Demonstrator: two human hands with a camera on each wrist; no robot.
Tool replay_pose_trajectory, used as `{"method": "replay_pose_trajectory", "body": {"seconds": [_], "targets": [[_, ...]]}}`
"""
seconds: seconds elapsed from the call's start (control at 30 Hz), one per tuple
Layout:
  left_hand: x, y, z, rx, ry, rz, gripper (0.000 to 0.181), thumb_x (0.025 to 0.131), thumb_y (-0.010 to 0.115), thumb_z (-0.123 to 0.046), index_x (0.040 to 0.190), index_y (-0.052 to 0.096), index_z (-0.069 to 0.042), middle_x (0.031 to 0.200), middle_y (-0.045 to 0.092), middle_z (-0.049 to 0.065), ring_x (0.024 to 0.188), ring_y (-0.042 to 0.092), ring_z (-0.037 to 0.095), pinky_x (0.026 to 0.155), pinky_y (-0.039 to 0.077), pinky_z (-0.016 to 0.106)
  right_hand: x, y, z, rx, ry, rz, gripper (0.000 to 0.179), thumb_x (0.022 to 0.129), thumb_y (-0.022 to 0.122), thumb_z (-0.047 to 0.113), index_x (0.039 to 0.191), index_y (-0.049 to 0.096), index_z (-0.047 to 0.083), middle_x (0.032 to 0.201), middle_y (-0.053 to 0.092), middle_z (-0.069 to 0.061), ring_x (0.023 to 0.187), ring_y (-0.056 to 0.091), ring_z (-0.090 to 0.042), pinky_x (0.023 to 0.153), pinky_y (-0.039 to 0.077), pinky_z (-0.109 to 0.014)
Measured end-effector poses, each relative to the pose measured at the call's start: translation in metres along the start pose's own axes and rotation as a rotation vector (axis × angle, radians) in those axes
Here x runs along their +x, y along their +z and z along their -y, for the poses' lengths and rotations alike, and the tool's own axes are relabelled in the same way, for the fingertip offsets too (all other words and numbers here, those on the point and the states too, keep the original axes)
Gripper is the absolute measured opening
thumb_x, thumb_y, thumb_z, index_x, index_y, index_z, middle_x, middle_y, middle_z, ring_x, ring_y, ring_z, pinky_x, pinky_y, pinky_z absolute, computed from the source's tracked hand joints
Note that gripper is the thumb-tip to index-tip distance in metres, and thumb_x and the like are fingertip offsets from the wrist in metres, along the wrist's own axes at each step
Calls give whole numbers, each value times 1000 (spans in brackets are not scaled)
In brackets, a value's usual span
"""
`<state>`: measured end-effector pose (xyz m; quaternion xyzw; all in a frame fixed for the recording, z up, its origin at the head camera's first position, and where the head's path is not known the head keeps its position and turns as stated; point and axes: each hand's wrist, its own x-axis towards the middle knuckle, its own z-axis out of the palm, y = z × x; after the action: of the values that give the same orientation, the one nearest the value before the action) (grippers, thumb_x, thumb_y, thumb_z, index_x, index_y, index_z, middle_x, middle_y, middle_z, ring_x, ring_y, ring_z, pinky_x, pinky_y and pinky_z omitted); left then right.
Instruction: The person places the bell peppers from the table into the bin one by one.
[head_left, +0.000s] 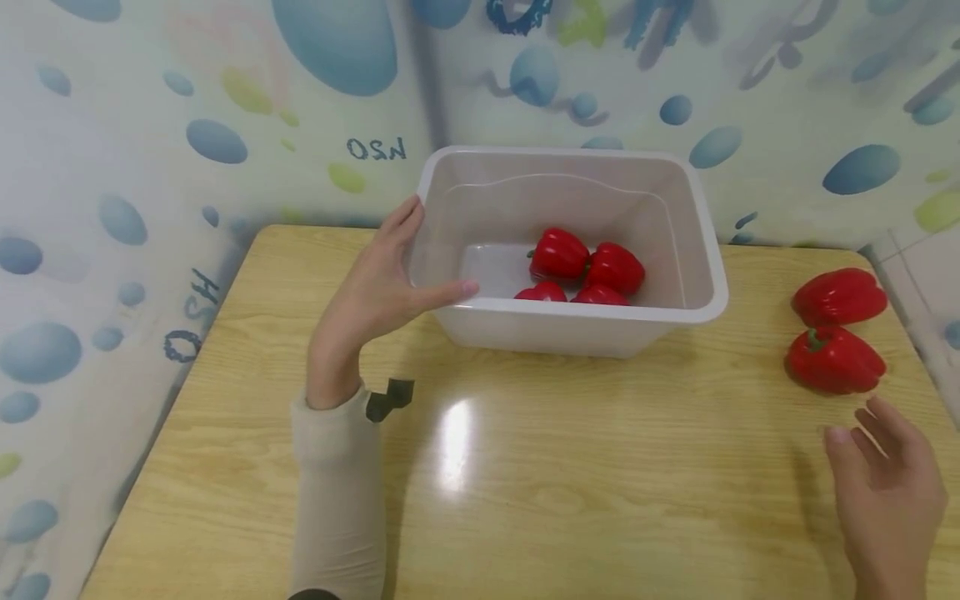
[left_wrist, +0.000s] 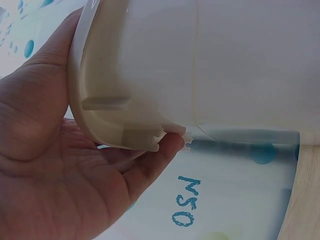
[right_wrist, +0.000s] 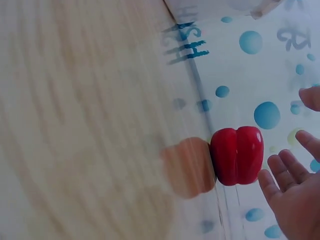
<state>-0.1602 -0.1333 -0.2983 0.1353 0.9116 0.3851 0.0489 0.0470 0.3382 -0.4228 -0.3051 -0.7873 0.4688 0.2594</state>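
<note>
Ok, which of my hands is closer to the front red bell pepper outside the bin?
Right. Your right hand is just on the near side of that red bell pepper; your left hand is far to its left, gripping the plastic bin.

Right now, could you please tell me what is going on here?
A person's left hand grips a white bin at its left end; four red peppers are visible inside. Two more peppers lie at the table's right side, near the right hand, which holds nothing.
</note>
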Motion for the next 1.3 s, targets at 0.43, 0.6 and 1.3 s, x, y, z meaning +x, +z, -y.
{"method": "replay_pose_trajectory", "body": {"seconds": [0.43, 0.6, 1.3], "targets": [[-1, -1, -2, 13, -1, -1, 116, 82, 87, -55, 170, 21, -19, 178, 19, -6, 160, 31, 27, 128, 33, 56, 2, -16, -12, -20, 277, -84, 52, 107, 59, 20, 157, 47, 28, 154, 47, 20, 147, 41, 2, 120, 28, -5], [-2, -2, -3, 11, 11, -16, 114, 82, 88, -53, 170, 23, -19, 177, 23, -4, 155, 37, 28, 124, 38, 56, 5, -19, -14, -64, 328, -104, 54, 109, 54, 25, 161, 40, 32, 164, 40, 17, 153, 33, 4, 125, 23, -9], [-1, 0, -3, -6, 12, -2, 113, 83, 87, -53, 169, 23, -18, 178, 19, -5, 161, 28, 27, 128, 32, 56, 20, 3, -20, -120, 343, -21, 75, 101, 68, 33, 161, 25, 44, 168, 21, 18, 156, 29, -6, 133, 24, -29]]}}
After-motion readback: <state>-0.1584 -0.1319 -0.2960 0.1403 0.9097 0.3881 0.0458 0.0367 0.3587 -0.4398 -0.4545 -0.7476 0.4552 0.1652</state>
